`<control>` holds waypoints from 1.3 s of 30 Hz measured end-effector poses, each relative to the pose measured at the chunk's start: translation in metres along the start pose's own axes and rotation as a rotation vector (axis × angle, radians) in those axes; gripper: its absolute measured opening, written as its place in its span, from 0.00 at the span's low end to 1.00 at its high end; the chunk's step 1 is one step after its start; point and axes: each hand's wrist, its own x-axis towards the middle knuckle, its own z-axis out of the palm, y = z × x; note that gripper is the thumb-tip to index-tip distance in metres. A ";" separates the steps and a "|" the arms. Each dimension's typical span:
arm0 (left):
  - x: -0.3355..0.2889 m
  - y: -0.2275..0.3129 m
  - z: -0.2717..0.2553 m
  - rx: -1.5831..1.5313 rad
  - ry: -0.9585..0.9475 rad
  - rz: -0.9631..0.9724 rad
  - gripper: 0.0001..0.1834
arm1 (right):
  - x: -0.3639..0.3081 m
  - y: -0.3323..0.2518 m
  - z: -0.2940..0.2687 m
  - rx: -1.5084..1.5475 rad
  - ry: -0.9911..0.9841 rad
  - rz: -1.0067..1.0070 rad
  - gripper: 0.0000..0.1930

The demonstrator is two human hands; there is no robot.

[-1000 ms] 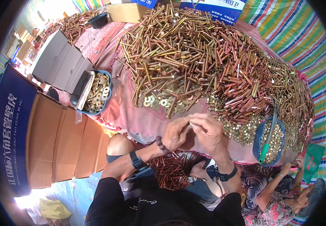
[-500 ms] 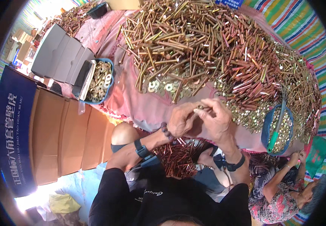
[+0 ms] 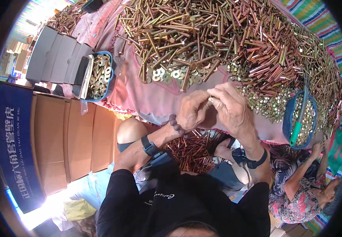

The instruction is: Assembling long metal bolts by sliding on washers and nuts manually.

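My left hand and my right hand meet over the near edge of the pink cloth. The left one's fingers are curled in, and whatever they wrap is hidden. Thumb and forefinger of the right hand pinch a tiny gold-coloured metal piece at the left fingertips; its kind is too small to make out. Beyond them lie loose flat washers and a big heap of gold-coloured metal bolts with sleeves. Small shiny nuts spread right of my right hand.
A blue basket of nuts with a green-handled tool stands at right, near another person. At left are a blue-rimmed washer tub, grey boxes and brown cartons. More bolts lie below my hands.
The view has shifted, so the heap sits higher in the picture. My right fingers have closed further over the small metal piece, which shows less now. Both hands stay together.
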 end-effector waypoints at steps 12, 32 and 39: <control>0.003 0.005 0.001 0.044 -0.030 -0.041 0.15 | -0.003 0.007 -0.004 0.240 -0.026 0.271 0.13; -0.001 -0.003 -0.003 0.055 -0.073 -0.078 0.14 | -0.007 0.006 -0.006 0.310 -0.009 0.281 0.14; 0.001 0.003 -0.007 0.066 -0.114 -0.031 0.12 | -0.005 0.012 -0.008 0.196 -0.033 0.165 0.18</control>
